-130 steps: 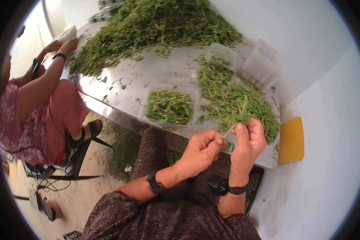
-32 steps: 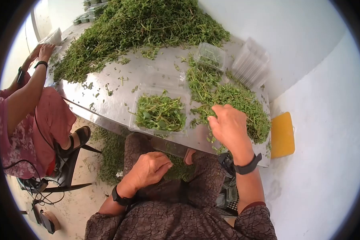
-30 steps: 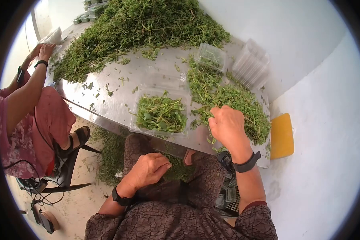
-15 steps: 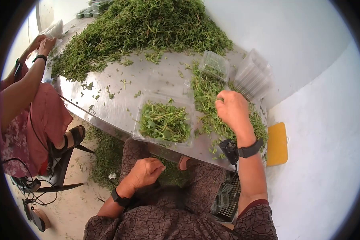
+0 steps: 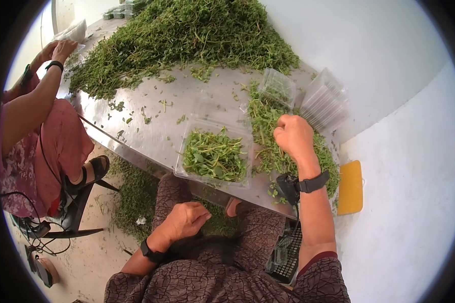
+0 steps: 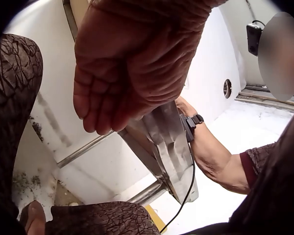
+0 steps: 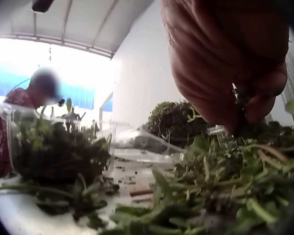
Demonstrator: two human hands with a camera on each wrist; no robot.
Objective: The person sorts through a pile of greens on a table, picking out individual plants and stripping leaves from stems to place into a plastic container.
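My right hand point(image 5: 294, 136) is over the loose pile of leafy green stems point(image 5: 268, 151) at the table's right end. Its thumb and fingers pinch at the greens in the right wrist view; the hand point(image 7: 225, 63) hides most of what lies between them. Over my lap, my left hand point(image 5: 187, 220) hangs loosely curled, and its palm point(image 6: 137, 63) holds nothing in the left wrist view. Between the hands, at the table's front edge, an open clear plastic container point(image 5: 207, 181) holds cut greens point(image 5: 215, 154), its lid folded back behind it.
A large heap of greens point(image 5: 192, 40) covers the back of the metal table point(image 5: 151, 126). Stacked clear containers point(image 5: 324, 98) lean near the wall, beside a single clear tray point(image 5: 278, 87). A yellow board point(image 5: 350, 188) stands at the right. Another person point(image 5: 35, 111) sits at the left.
Earlier, both hands held one green stem together. Since then the left hand has dropped back to the lap and the right has gone out to the pile, shifting slightly farther over it.
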